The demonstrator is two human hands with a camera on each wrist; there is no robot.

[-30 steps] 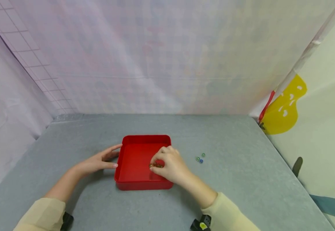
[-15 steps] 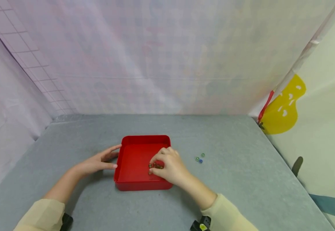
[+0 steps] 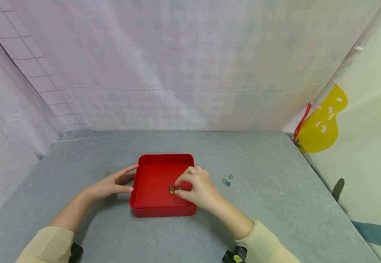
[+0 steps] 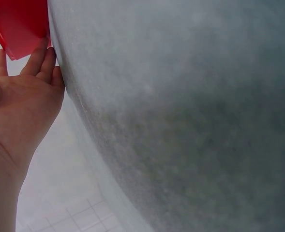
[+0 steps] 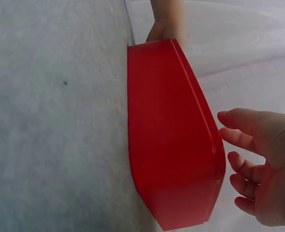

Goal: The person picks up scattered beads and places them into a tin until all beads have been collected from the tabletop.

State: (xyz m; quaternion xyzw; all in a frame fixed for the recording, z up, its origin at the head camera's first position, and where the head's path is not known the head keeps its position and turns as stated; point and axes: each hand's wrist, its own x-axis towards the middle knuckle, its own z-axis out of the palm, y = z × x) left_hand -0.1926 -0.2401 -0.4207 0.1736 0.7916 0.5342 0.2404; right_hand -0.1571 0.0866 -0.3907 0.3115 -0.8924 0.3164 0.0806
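A shallow red tray (image 3: 151,212) lies on the grey table, its side also filling the middle of the right wrist view. Against its left wall my left hand (image 3: 110,185) rests with fingers extended and thumb spread; in the left wrist view its fingertips are at the red wall. Several small brownish marbles (image 3: 171,190) are in the tray, right of its middle. My right hand (image 3: 198,186) reaches over the right wall, thumb and bent index finger apart beside these marbles, partly hiding them. In the right wrist view the loosely bent fingers (image 5: 241,118) show nothing between them.
Right of the tray, two green marbles (image 3: 231,176) and a blue marble (image 3: 228,183) lie close together on the grey table (image 3: 276,204). Pale patterned curtains (image 3: 190,73) hang behind and beside the table.
My right hand has drawn slightly to the right, and its fingertips have come away from the marbles at the left of the group, which now show uncovered. My left hand stays at the tray.
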